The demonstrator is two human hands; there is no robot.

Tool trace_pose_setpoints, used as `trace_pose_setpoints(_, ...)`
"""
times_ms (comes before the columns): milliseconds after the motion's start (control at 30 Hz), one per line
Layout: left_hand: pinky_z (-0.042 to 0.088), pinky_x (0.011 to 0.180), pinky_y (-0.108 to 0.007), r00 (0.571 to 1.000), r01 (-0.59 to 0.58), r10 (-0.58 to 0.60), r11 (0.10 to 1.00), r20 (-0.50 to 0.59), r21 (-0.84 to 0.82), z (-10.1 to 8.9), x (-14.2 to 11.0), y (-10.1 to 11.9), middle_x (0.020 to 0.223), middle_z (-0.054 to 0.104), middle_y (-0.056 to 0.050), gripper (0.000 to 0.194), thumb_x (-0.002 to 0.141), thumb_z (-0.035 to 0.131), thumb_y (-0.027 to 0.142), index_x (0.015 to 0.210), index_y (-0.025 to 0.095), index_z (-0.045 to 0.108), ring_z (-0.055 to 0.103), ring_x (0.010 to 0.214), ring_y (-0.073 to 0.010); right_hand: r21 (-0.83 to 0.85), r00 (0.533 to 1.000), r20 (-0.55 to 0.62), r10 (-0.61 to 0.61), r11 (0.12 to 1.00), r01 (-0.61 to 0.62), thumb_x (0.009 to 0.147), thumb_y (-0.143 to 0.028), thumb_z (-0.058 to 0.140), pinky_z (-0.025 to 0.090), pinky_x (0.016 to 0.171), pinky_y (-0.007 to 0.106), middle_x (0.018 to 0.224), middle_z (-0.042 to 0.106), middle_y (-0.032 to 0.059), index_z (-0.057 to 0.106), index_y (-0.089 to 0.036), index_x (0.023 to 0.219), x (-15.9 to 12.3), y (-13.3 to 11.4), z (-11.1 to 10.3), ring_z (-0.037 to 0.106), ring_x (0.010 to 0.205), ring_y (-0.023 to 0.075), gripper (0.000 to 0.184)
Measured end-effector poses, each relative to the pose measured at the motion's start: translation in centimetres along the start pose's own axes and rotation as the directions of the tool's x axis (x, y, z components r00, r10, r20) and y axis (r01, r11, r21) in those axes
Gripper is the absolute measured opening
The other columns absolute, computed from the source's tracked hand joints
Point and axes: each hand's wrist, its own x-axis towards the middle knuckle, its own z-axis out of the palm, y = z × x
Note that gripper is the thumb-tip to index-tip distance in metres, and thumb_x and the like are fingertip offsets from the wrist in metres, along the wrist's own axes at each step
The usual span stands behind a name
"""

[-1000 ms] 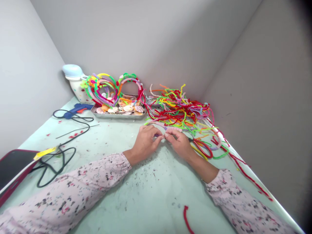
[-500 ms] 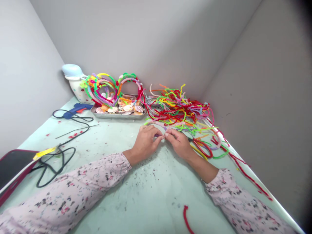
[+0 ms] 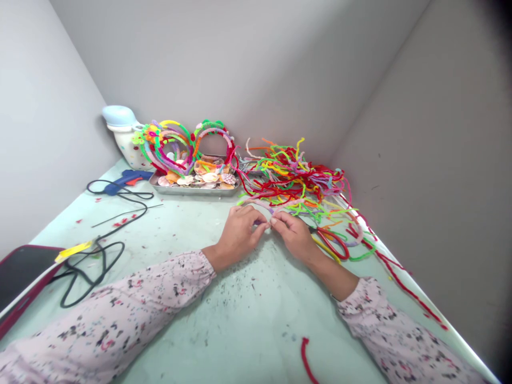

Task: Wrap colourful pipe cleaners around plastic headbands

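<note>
My left hand (image 3: 240,230) and my right hand (image 3: 294,234) meet over the middle of the table, thumbs and fingertips pinched nearly together. Between them is a fuzzy pink and purple pipe cleaner (image 3: 260,203), with a bright green tip showing past the left knuckles. Fingers cover the spot where it is pinched, so I cannot see how its pieces join. Just beyond my right hand lie red-handled scissors (image 3: 338,242), their blades mostly hidden. A tangled heap of coloured pipe cleaners (image 3: 288,176) spreads behind both hands.
A metal tray (image 3: 192,191) holds seashells (image 3: 208,178), with pipe-cleaner headbands (image 3: 214,130) standing in it. To the left are a blue glue gun (image 3: 124,181), its black cord (image 3: 120,250), a white cup (image 3: 130,144) and a dark red-edged device (image 3: 28,266). A red pipe cleaner (image 3: 306,360) lies in front.
A loose pink length that lay close over my right hand a second ago has shifted up and away from it. Both hands keep almost the same place and pinch.
</note>
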Motion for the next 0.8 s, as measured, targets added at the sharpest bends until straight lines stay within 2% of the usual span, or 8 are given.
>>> trace_pose_setpoints(200, 0.039, 0.082, -0.035, 1.000, 0.000, 0.000, 1.000, -0.001, -0.001, -0.04, 0.01, -0.01, 0.080, 0.066, -0.001, 0.008, 0.085, 0.061, 0.025, 0.080, 0.019, 0.061, 0.059, 0.082, -0.0175, 0.001, 1.000, 0.003, 0.006, 1.000, -0.006, 0.089, -0.037, 0.046, 0.039, 0.065, 0.026, 0.067, 0.052, -0.0026, 0.057, -0.021, 0.075, 0.00, 0.02, 0.01, 0.048, 0.065, 0.0152, 0.024)
trace_pose_setpoints(800, 0.039, 0.079, -0.035, 1.000, -0.006, 0.005, 1.000, -0.015, -0.002, -0.06, 0.05, -0.06, 0.078, 0.065, -0.002, 0.009, 0.084, 0.061, 0.025, 0.079, 0.017, 0.062, 0.059, 0.080, -0.0180, 0.035, 1.000, -0.025, -0.004, 0.999, 0.005, 0.088, -0.035, 0.051, 0.041, 0.074, 0.027, 0.079, 0.062, 0.0000, 0.061, -0.019, 0.082, 0.10, 0.30, 0.12, 0.056, 0.076, 0.0162, 0.019)
